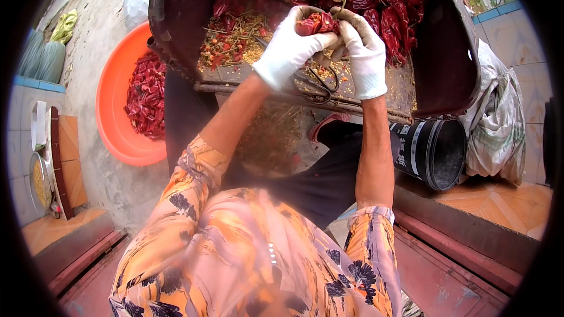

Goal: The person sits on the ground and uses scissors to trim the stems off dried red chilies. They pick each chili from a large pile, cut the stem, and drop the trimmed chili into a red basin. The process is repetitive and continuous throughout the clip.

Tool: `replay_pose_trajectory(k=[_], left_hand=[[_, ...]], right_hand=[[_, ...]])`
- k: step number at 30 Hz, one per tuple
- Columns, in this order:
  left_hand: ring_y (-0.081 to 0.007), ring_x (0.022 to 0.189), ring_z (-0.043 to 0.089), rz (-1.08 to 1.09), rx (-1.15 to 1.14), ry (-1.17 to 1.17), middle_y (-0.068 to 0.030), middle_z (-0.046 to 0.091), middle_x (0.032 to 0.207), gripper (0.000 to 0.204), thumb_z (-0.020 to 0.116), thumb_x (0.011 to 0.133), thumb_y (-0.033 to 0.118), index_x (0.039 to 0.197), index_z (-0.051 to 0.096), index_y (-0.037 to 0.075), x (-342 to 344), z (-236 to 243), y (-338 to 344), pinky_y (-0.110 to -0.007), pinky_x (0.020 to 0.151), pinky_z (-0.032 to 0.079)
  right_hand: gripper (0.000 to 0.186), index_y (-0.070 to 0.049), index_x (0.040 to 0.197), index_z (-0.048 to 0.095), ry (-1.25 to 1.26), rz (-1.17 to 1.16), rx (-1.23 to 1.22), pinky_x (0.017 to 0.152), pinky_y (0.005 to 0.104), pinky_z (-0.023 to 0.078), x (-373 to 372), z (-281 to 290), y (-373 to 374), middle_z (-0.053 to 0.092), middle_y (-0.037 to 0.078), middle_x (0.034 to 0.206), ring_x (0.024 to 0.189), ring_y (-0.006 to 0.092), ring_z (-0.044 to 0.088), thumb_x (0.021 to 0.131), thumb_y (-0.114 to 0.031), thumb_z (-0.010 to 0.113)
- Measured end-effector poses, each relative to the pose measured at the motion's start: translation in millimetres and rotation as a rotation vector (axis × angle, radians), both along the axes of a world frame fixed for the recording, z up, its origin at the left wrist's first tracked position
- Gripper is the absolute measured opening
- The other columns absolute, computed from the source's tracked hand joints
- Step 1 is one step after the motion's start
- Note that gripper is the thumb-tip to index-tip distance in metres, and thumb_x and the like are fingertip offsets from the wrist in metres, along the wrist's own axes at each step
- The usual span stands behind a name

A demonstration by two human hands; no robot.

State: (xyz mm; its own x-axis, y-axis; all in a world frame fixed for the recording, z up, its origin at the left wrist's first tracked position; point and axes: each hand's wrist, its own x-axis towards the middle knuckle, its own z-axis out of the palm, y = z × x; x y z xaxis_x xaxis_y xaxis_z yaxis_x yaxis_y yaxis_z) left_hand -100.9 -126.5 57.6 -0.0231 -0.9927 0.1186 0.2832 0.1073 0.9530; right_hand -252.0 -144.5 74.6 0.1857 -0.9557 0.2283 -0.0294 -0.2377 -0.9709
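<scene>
White work gloves with darkened fingertips cover both hands, which meet above a dark red metal trough (437, 41). A wrinkled dried red chili pepper (318, 24) sits in the closed fingers of my left hand (296, 47). My right hand (364, 53) is closed at the pepper's other end, where a thin stem sticks up between the fingers. Below them, a pair of black-handled scissors (317, 89) lies at the trough's near edge. Whole dried chilies (399, 23) are heaped along the far and right side. Loose yellow seeds and stems (235, 41) cover the left part.
To the left on the concrete floor stands an orange basin (111, 111) with cut red chili pieces (145, 91). A black bucket (445, 154) lies on its side at the right, beside a white woven sack (493, 123). Farther left, a round tray (40, 182) holds something yellow.
</scene>
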Motion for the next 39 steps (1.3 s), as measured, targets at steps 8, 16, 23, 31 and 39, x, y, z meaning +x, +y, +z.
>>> replay_pose_trajectory(k=[8, 16, 23, 31, 39], left_hand=[[-0.0055, 0.063, 0.055, -0.143, 0.024, -0.188, -0.0001, 0.062, 0.083, 0.027, 0.073, 0.086, 0.018, 0.106, 0.06, 0.004, 13.0, 15.2, 2.3, -0.022, 0.051, 0.045], [-0.002, 0.052, 0.042, -0.211, 0.177, 0.068, 0.0055, 0.053, 0.069, 0.012, 0.066, 0.091, 0.02, 0.091, 0.062, 0.009, 15.2, 1.1, 20.1, -0.021, 0.045, 0.033], [-0.0015, 0.047, 0.032, -0.256, 0.179, 0.274, 0.0075, 0.045, 0.063, 0.016, 0.063, 0.092, 0.021, 0.08, 0.056, 0.013, 28.1, 11.2, 34.5, -0.021, 0.042, 0.024], [-0.0038, 0.045, 0.041, -0.315, 0.324, -0.052, 0.0046, 0.048, 0.06, 0.011, 0.065, 0.084, 0.015, 0.083, 0.058, 0.007, 86.2, 18.1, 70.0, -0.021, 0.041, 0.03], [-0.0118, 0.072, 0.058, 0.392, 0.383, -0.822, -0.0016, 0.062, 0.088, 0.04, 0.072, 0.082, 0.019, 0.118, 0.059, 0.004, 302.0, 1.8, 150.8, -0.026, 0.064, 0.047]], right_hand=[[0.01, -0.005, 0.101, 0.066, -0.109, -0.056, 0.007, 0.052, 0.0169, 0.039, 6.4, 3.5, 0.7, 0.065, -0.002, 0.085, 0.064, 0.0012, 0.052, 0.092, -0.01, 0.065], [0.013, -0.002, 0.102, 0.06, -0.375, 0.015, 0.329, 0.042, 0.0195, 0.03, 17.7, -9.8, 13.0, 0.059, 0.0, 0.076, 0.049, 0.0018, 0.04, 0.095, -0.014, 0.06], [0.014, -0.005, 0.099, 0.061, -0.91, 0.387, 0.692, 0.039, 0.0191, 0.025, 27.1, -29.4, 11.8, 0.049, -0.005, 0.064, 0.044, 0.0017, 0.031, 0.099, -0.018, 0.054], [0.019, -0.011, 0.095, 0.065, -0.984, 0.668, 0.909, 0.041, 0.0207, 0.037, 31.4, -41.4, 21.4, 0.06, -0.001, 0.076, 0.047, 0.0063, 0.048, 0.096, -0.029, 0.058], [0.028, -0.002, 0.098, 0.067, 0.588, 0.441, 0.15, 0.075, 0.0345, 0.05, 38.3, -23.6, 35.5, 0.067, 0.011, 0.085, 0.079, 0.0223, 0.063, 0.087, -0.027, 0.064]])
